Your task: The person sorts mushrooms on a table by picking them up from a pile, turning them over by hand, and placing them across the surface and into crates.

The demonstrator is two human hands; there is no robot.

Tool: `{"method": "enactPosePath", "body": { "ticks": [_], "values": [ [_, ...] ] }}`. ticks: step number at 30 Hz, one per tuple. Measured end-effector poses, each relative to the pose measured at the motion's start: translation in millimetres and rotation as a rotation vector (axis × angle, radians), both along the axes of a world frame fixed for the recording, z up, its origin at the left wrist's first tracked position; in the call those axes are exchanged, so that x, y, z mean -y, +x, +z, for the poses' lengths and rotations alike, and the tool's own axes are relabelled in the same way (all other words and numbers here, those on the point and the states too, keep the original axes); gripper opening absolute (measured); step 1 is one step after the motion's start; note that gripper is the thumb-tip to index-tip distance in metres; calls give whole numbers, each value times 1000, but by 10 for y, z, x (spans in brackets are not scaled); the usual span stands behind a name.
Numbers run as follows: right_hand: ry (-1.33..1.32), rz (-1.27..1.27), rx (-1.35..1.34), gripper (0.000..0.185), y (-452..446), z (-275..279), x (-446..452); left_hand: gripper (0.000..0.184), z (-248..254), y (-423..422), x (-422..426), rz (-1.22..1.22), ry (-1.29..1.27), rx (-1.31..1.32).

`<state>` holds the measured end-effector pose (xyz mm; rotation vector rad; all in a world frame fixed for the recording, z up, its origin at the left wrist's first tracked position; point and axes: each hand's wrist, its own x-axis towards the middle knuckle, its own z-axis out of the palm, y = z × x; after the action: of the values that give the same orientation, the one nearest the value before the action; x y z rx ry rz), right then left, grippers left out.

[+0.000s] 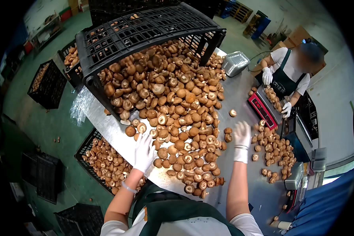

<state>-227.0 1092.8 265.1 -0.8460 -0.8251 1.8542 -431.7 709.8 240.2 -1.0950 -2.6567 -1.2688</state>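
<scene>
My left hand [144, 151], in a white glove, lies at the left edge of a large pile of brown mushrooms [181, 114] on the metal table. Its fingers are stretched out, with the tips close to a few mushrooms at the pile's edge. My right hand [242, 135], also gloved in white, is over the table between the main pile and a smaller mushroom heap [277, 147] on the right. Motion blurs its fingers, so I cannot tell whether they hold anything. A black plastic crate [145, 33] lies tipped on its side, mushrooms spilling from its open side.
A co-worker in a dark apron [287, 72] handles a tray of mushrooms [272, 99] on a red scale [261, 111]. Clear plastic trays [235, 63] stand behind the pile. Beside the table's left edge is a black crate [80, 153] of mushrooms. More crates [47, 84] sit on the floor.
</scene>
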Motion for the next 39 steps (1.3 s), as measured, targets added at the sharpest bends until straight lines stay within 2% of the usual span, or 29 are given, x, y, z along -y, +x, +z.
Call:
{"method": "enactPosePath", "body": {
  "ticks": [2,3,4,5,6,7,8,9,13,17,18,19,21,23,25,26,27,28,29,33,37,39],
  "values": [
    [332,301,299,35,-514,152,573,44,1,-63,-303,-84,-18,-11],
    [927,322,624,30,-757,35,732,45,-87,-97,-441,-133,-21,3],
    [1084,367,785,29,-911,197,1026,48,-180,-102,-547,-142,-94,-93],
    [1326,478,807,36,-1037,-40,1019,47,-308,-134,-622,-177,-117,-131],
    [1560,506,977,39,-1098,-211,1091,46,-300,-122,-654,-184,-191,-190],
    [1672,572,1133,41,-1137,-340,1175,46,-297,-105,-666,-189,-264,-249],
    [1698,715,1344,39,-1155,-158,1368,43,-337,-113,-645,-188,-208,-259],
    [1804,625,1350,38,-1151,-236,1466,41,-383,-120,-606,-198,-163,-257],
    [1877,758,1284,42,-974,-227,1715,37,-256,-20,-308,-193,-44,-144],
    [1729,818,1055,33,-921,-66,1683,39,-155,-29,46,8,271,121],
    [1567,754,1036,30,-978,-23,1680,39,-135,-50,124,76,284,201],
    [1507,640,906,33,-1078,-83,1651,38,-145,-95,190,132,309,237],
    [1456,599,866,35,-1390,37,1653,37,-315,-164,241,258,486,450],
    [1443,573,848,37,-1743,6,1702,37,-317,-178,236,298,521,450],
    [1560,648,1016,49,-2029,-162,1779,38,-493,-219,244,306,492,281],
    [1640,657,1093,51,-2068,-165,1906,38,-411,-189,239,325,387,184],
    [1722,664,1171,53,-2056,-160,2016,38,-402,-191,223,326,386,181],
    [1692,776,1114,55,-2001,-159,2078,37,-404,-187,215,358,371,184],
    [1688,995,1151,57,-1967,-170,2141,37,-423,-173,215,393,356,192],
    [1763,1018,971,56,-1432,-24,2445,39,-552,-132,210,393,327,142],
    [1408,1158,980,39,-1470,257,2150,41,-553,-136,219,342,251,112],
    [1445,803,825,41,-1747,177,1807,41,-520,-134,198,350,240,112]
  ]
}}
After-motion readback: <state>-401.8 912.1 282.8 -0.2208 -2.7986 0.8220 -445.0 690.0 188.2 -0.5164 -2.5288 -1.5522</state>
